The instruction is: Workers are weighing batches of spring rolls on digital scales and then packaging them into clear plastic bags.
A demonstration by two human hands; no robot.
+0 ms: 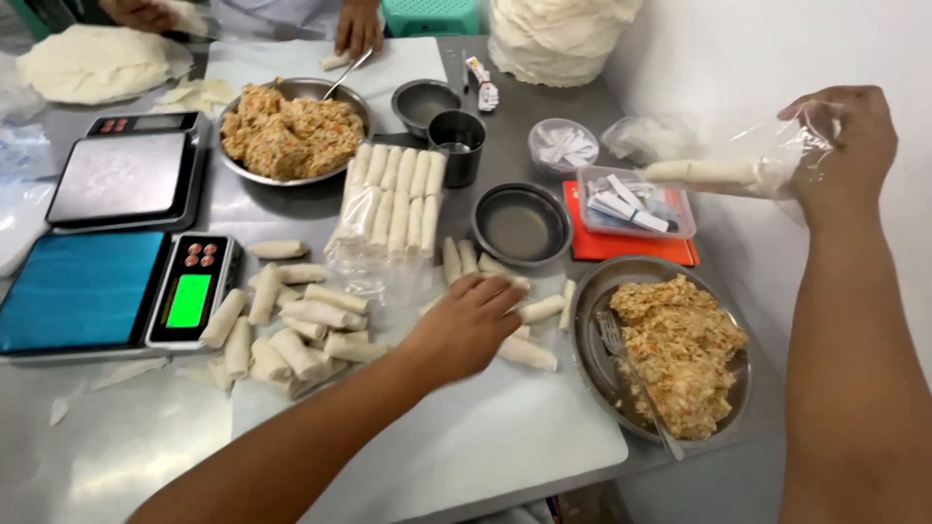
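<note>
My right hand (843, 146) is raised at the right and grips a clear plastic bag (748, 165) with white spring rolls inside. My left hand (468, 325) reaches down over loose white spring rolls (529, 351) on the white board (505, 437), fingers curled on or just above them; whether it grips one I cannot tell. A heap of rolled spring rolls (291, 325) lies to its left. A filled bag of spring rolls (388, 199) lies behind it.
A metal plate of filling with a fork (680, 354) sits at the right, a bowl of filling (289, 131) at the back. Two scales (116, 286) stand left. Small metal bowls (521, 223), a cup (456, 146), an orange-lidded box (631, 209). Another person's hands (359, 29) work at the far edge.
</note>
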